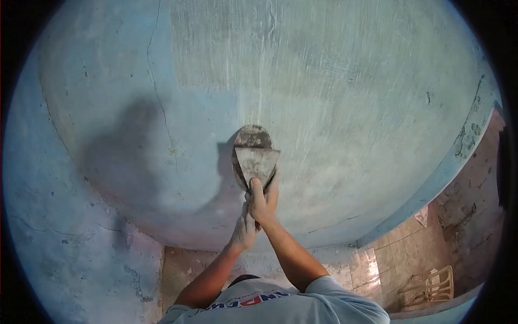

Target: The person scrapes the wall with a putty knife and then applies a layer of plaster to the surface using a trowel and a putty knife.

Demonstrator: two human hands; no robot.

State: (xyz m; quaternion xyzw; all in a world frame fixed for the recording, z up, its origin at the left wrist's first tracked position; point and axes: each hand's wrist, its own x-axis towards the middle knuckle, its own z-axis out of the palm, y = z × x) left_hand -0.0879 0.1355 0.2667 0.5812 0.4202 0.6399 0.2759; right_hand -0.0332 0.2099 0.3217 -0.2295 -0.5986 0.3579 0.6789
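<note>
Holds 2 tools up against 1 broad wall [334,140], at the middle of the view. Keeps 2 hands close together there, on the near side of both blades. Clamps the right hand [264,202] on the near end of 1 scraper [258,162], with 1 thumb [256,184] pressed on the face of the blade. Sets the left hand [245,229] just near and left of the right hand, touching it, with fingers bunched and pointing far; cannot tell what, if anything, lies inside that grasp. Shows 1 rounded blade [253,134] behind the scraper, caked with dark and pale matter, jutting out past its far edge.

On the wall, shows 1 large streaked patch [243,48] at the far side, 1 long crack [156,92] to the left, 1 short crack [334,224] to the near right, and 1 big shadow [127,151] on the left. At the near edge, wears 1 light shirt [270,305] with printed letters. At near right, shows 1 chair [440,283] on the tiled floor [396,254], apart from both hands.
</note>
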